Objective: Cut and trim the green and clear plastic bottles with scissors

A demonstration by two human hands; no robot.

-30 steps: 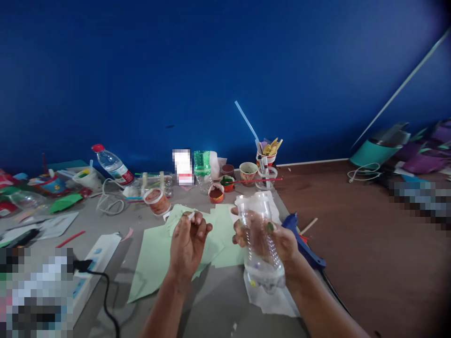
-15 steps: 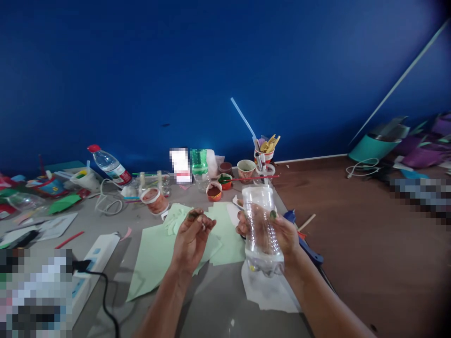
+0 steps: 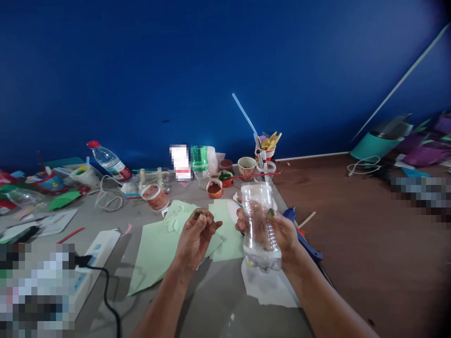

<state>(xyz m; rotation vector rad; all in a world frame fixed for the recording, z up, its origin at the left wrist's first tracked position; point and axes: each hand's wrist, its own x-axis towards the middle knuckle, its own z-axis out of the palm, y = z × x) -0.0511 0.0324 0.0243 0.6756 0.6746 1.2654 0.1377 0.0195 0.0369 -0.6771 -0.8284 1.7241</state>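
Observation:
My right hand [image 3: 286, 230] is wrapped around a clear plastic bottle [image 3: 259, 234] with its top cut off, held nearly upright with the ribbed base down. A dark green smear covers the thumb of that hand. To the left, my left hand [image 3: 197, 237] hovers over pale green paper [image 3: 155, 253], its fingers curled and the thumb pressed to them; whether anything small sits between them I cannot make out. Green stains show on its fingertips too. Crumpled light green paper strips [image 3: 178, 216] lie just behind it. White paper [image 3: 268, 284] lies under the bottle.
Paint cups [image 3: 214, 188] and a cup of wooden cutlery [image 3: 266, 149] stand near the blue wall. A red-capped bottle [image 3: 110, 162] leans at the left. A power strip [image 3: 97, 258] with a black cable lies front left. A blue glue gun [image 3: 308, 246] is beside my right wrist.
Both hands stay in nearly the same place. The left fingers have shifted slightly right and spread a bit; the bottle has moved marginally up and left with my right hand.

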